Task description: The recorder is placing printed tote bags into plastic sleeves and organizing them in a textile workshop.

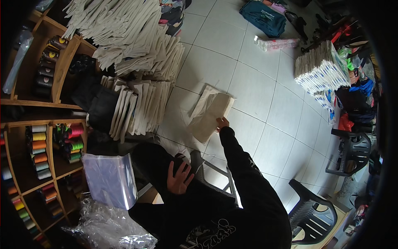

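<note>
My right hand (223,123) reaches forward in a black sleeve and grips the near edge of a folded beige cloth bag in clear plastic (210,110), which lies on the white tiled floor (253,83). My left hand (180,177) rests flat with fingers spread on my black-trousered knee, holding nothing. A stack of clear plastic sleeves (111,179) stands just left of my knee. Large piles of folded beige cloth bags (137,62) lie to the left of the bag on the floor.
Wooden shelves (39,137) with coloured thread spools fill the left side. Crumpled clear plastic (110,230) lies at the lower left. Two dark plastic chairs (350,151) stand right. A white stacked bundle (321,68), a teal bag (263,17) and clutter sit at the far right.
</note>
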The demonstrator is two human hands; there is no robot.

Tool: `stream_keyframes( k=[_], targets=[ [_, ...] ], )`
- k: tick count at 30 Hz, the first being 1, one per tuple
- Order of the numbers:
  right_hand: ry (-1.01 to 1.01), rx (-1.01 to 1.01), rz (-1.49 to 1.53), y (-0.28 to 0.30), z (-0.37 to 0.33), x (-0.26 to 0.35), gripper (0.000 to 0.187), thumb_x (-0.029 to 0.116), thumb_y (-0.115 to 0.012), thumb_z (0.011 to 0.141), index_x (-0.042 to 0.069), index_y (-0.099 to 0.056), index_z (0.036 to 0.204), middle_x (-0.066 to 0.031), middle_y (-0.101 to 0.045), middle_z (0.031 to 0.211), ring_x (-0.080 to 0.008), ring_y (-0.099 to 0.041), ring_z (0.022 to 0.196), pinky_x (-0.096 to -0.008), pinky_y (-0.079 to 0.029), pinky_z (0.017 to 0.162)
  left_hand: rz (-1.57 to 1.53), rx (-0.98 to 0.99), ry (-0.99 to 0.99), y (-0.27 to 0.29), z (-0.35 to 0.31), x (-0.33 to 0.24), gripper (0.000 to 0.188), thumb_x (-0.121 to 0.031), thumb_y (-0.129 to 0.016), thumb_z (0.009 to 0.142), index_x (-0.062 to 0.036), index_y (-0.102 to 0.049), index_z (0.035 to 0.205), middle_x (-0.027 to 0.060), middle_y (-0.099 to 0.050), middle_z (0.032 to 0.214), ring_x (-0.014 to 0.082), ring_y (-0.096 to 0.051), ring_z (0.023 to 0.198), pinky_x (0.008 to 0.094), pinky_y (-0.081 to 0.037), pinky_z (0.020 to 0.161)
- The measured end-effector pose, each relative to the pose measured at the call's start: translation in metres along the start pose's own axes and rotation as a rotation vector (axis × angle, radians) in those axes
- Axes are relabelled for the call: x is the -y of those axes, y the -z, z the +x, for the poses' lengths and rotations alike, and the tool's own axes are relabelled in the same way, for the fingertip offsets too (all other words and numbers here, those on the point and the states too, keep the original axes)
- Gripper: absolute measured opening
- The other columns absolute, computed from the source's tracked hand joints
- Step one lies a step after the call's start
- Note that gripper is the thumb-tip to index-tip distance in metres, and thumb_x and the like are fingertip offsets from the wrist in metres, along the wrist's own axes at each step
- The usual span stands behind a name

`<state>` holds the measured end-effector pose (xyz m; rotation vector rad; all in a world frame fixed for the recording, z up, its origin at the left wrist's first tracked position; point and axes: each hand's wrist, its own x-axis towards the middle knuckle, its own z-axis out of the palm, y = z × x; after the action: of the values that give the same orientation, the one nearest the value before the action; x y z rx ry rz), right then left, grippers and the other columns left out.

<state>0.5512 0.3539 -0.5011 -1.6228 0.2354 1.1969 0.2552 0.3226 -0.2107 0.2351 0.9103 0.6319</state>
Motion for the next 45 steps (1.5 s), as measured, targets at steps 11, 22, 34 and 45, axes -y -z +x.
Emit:
stream_keyframes(
  k=[11, 22, 34, 45],
  targets=[
    [-0.006, -0.289, -0.29, 0.028, 0.09, 0.005, 0.051, 0.031, -0.062, 0.068, 0.005, -0.047, 0.111, -0.0111, -0.054, 0.102, -0.0237, -0.052, 0.091, -0.0368, -0.045, 0.07, -0.122, 0.355, -0.009, 0.009, 0.018, -0.001, 0.059, -0.009, -0.033, 0.091, -0.0175, 0.005, 0.135, 0.0224, -0.007, 0.138, 0.0377, -0.013, 0.127, 0.0552, -0.02, 0.099],
    [-0.216, -0.437, -0.79, 0.015, 0.046, -0.056, 0.071, 0.033, -0.064, 0.063, -0.003, -0.032, 0.116, -0.0284, -0.046, 0.113, -0.0391, -0.049, 0.103, -0.0385, -0.038, 0.09, -0.121, 0.312, 0.052, 0.009, 0.015, -0.014, 0.062, -0.018, -0.037, 0.09, -0.0135, 0.006, 0.135, 0.0238, -0.01, 0.137, 0.0383, -0.015, 0.127, 0.0531, -0.021, 0.099],
    [0.334, 0.113, -1.844, -0.085, 0.039, -0.09, 0.068, 0.022, -0.064, 0.067, 0.022, -0.031, 0.126, -0.0052, -0.028, 0.133, -0.0278, -0.044, 0.11, -0.0435, -0.041, 0.083, -0.162, 0.417, -0.041, 0.033, -0.031, -0.042, 0.071, -0.028, -0.045, 0.086, -0.0071, 0.004, 0.134, 0.0279, -0.011, 0.135, 0.0454, -0.016, 0.124, 0.0539, -0.02, 0.098],
    [0.138, 0.173, -1.864, -0.078, 0.083, -0.096, 0.07, 0.017, -0.059, 0.069, 0.029, -0.026, 0.13, 0.0021, -0.018, 0.14, -0.0264, -0.047, 0.108, -0.0448, -0.04, 0.086, 0.037, 0.012, -0.278, 0.124, -0.134, -0.088, 0.082, -0.022, -0.06, 0.076, -0.0197, -0.004, 0.136, 0.015, -0.015, 0.14, 0.0348, -0.019, 0.127, 0.0536, -0.02, 0.099]
  ],
)
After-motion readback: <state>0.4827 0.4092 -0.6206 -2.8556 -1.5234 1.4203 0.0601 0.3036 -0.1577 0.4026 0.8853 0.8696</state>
